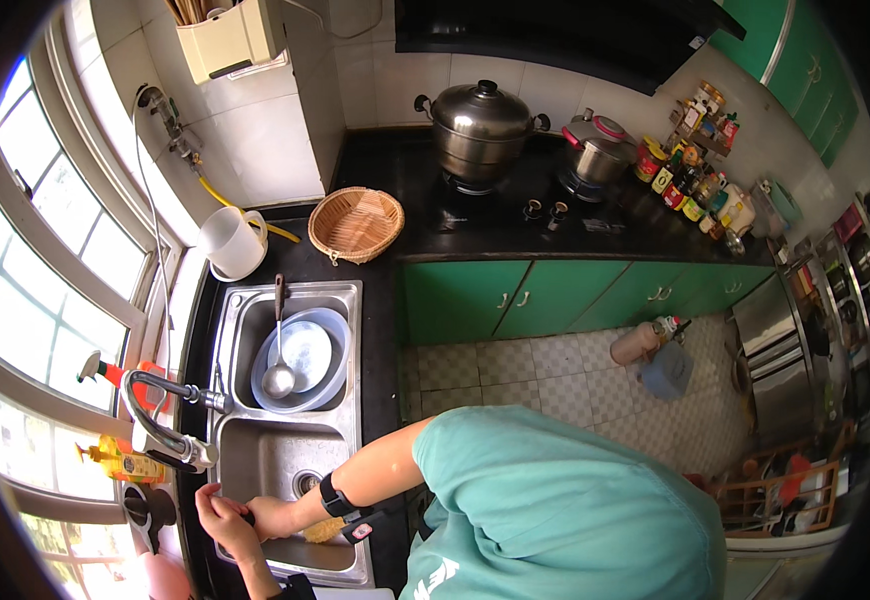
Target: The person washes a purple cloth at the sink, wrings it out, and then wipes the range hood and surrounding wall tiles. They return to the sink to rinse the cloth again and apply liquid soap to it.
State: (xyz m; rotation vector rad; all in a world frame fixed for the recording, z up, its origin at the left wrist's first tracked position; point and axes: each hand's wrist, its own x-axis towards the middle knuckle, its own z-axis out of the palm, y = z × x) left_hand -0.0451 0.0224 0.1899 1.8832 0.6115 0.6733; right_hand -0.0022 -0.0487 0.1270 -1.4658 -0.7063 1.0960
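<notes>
Over the near-left edge of the steel double sink (288, 424), my left hand (226, 521) and my right hand (273, 517) meet. Between them shows the end of a small dark object (249, 517), with my right hand closed around it. My left fingers are bent beside it; whether they grip it is hidden. Below my right wrist, a yellowish sponge or scrubber (324, 530) lies in the near basin. In the far basin, a translucent plastic basin (341, 352) contains a pale bowl (306, 352) and a steel ladle (279, 381).
Beside the sink stand a curved faucet (151, 409), a yellow pump bottle (131, 459) and a red-and-white spray bottle (108, 371). Farther off are a white pitcher (228, 241), a wicker basket (356, 225), a steamer pot (483, 135) and a pressure cooker (600, 157).
</notes>
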